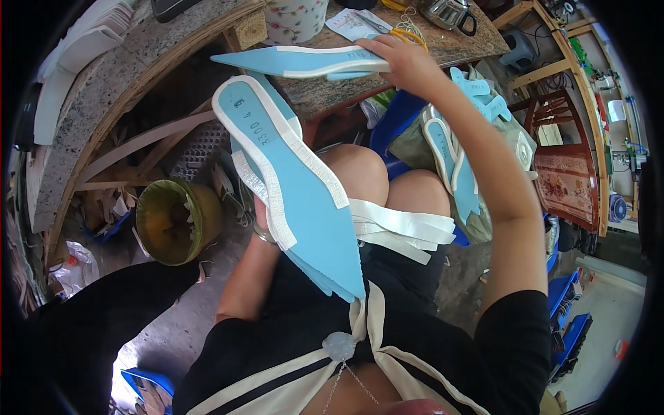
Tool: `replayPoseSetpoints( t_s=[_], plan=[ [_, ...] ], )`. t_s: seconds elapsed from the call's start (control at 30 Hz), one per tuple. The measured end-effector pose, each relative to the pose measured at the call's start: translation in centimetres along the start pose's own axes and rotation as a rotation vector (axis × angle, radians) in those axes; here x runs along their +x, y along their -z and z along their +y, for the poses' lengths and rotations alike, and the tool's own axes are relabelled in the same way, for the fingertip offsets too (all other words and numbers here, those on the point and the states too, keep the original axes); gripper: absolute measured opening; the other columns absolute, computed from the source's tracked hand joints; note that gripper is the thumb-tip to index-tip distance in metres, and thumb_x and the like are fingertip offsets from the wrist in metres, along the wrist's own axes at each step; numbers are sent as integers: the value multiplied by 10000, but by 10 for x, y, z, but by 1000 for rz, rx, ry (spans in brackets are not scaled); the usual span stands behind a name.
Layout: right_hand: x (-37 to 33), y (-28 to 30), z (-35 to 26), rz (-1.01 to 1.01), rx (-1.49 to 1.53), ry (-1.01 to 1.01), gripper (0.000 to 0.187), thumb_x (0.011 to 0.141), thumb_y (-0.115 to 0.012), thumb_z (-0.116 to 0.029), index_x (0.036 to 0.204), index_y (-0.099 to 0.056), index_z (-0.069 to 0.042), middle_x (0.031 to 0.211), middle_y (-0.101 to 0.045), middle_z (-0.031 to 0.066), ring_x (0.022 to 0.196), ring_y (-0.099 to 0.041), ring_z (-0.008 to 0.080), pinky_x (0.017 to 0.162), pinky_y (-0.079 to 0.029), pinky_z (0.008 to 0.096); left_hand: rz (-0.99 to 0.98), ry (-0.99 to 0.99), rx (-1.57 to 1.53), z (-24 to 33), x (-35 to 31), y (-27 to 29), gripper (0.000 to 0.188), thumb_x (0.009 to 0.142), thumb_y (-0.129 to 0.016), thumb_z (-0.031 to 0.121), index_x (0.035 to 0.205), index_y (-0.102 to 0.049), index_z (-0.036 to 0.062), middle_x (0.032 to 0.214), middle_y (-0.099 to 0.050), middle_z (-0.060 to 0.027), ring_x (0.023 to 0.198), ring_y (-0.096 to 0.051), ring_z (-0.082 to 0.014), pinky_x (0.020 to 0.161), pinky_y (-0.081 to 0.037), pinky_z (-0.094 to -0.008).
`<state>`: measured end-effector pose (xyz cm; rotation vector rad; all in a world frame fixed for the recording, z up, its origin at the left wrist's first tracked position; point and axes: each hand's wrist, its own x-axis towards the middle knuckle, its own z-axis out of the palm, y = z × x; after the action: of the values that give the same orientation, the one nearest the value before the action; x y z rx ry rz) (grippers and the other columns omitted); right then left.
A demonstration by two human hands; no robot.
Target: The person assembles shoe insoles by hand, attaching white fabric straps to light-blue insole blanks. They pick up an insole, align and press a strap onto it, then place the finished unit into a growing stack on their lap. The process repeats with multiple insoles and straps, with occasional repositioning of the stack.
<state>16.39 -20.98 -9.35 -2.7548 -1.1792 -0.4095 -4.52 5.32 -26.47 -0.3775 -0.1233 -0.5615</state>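
Note:
A stack of light-blue shoe insoles with white strips along their edges lies in my left hand. Most of that hand is hidden beneath the stack, with only its edge and a bangled wrist showing. Farther off, my right hand grips the right end of another blue insole, also edged in white. At least one more blue piece shows under that one, next to the worktop's edge. Loose white strips lie across my lap, to the right of the stack.
Scissors with yellow handles, a floral container and a metal pot stand on the stone worktop. More insoles rest at the right beside a blue bin. A yellowish bucket stands left, near a wooden chair opposite.

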Motion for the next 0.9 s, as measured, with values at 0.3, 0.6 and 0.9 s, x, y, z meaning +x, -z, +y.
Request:
replayPoseSetpoints(
  t_s=[0.3,0.6,0.9],
  plan=[
    [-11,-61,-23,-11,184,4,760,652,-804,-260,1306,-476,-53,1066,-539,134,1014,-525,330,903,-434,411,-23,142,-677,54,-56,58,722,930,-563,419,1504,-213,157,1502,-311,-131,1325,-397,-283,1023,-420,-323],
    [2,-16,86,-132,-355,152,738,693,-752,-124,1357,-445,-224,1309,-486,69,1232,-451,279,1012,-389,409,155,-27,17,12,-21,-14,632,928,-492,478,1382,-423,44,1375,-480,-187,1201,-519,-366,995,-457,-472],
    [37,-38,50,-481,-14,143,876,639,-739,-30,1418,-347,-115,1476,-355,66,1328,-379,265,1083,-358,395,236,-144,138,9,-17,0,629,912,-531,463,1341,-460,9,1301,-541,-198,1145,-568,-344,951,-495,-464]
  ],
)
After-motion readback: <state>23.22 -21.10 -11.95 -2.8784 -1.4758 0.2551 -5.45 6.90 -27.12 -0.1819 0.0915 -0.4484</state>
